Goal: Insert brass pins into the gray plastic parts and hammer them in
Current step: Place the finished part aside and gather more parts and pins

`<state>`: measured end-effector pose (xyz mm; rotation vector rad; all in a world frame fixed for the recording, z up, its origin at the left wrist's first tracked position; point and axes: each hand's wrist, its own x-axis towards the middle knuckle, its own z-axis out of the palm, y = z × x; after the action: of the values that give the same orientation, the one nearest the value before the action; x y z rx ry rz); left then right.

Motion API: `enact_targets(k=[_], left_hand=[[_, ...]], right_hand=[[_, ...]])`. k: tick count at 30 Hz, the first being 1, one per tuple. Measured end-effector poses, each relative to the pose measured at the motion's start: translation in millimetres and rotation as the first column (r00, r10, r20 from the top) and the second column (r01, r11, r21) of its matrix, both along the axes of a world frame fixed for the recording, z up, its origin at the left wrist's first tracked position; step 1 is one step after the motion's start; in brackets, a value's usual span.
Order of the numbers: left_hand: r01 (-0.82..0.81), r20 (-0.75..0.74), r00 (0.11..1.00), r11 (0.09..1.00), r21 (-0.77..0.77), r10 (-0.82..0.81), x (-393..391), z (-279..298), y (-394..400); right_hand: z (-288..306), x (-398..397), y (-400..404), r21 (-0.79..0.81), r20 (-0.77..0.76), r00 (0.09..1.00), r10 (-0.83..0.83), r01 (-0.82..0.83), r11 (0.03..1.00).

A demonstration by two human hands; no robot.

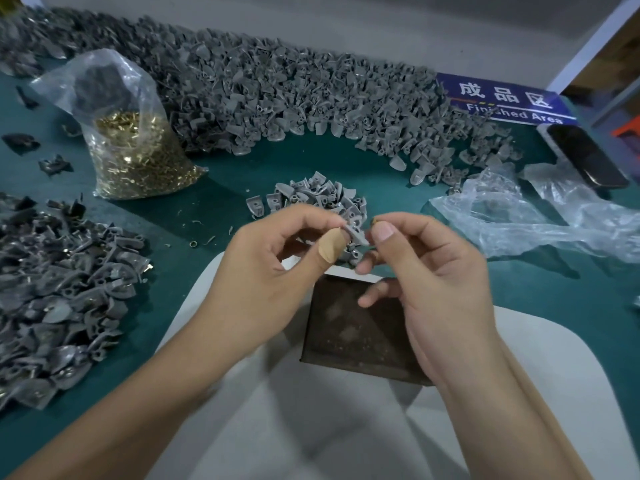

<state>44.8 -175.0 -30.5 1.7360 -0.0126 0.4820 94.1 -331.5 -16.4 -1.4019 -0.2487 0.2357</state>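
My left hand (277, 258), with a plaster on the thumb, pinches a gray plastic part (356, 233) between thumb and forefinger. My right hand (426, 271) pinches a small brass pin (374, 222) at the part's right end. Both hands hover above a dark metal block (349, 334) on a white board (311, 427). Just behind the hands lies a small heap of gray parts (311, 197). A clear bag of brass pins (138, 161) stands at the left. No hammer is in view.
A long bank of gray parts (294, 95) curves across the back of the green table (207, 209). Another pile of gray parts (59, 296) lies at the left. Crumpled clear plastic (526, 213), a phone (585, 154) and a blue "Finished Area" sign (502, 98) are at the right.
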Motion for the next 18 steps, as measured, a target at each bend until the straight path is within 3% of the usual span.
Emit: enact_targets(k=[3, 8, 12, 18], left_hand=[[0.024, -0.031, 0.999, 1.0, -0.002, -0.024, -0.3, -3.5, -3.3], [0.016, -0.06, 0.998, 1.0, 0.023, -0.015, -1.1, -4.0, -6.0], [0.033, -0.053, 0.998, 0.999, 0.02, -0.032, -1.2, -4.7, -6.2], [0.061, -0.077, 0.994, 0.984, -0.165, -0.074, 0.7, -10.9, -8.5]], right_hand=[[-2.4, -4.5, 5.0, 0.002, 0.009, 1.0, 0.02, -0.02, 1.0], [-2.0, -3.3, 1.6, 0.0, 0.067, 0.992, -0.108, 0.109, 0.994], [-1.3, -4.5, 2.0, -0.031, 0.129, 0.992, -0.003, 0.007, 0.999], [-4.5, -8.0, 5.4, -0.112, 0.257, 0.962, -0.092, 0.124, 0.986]])
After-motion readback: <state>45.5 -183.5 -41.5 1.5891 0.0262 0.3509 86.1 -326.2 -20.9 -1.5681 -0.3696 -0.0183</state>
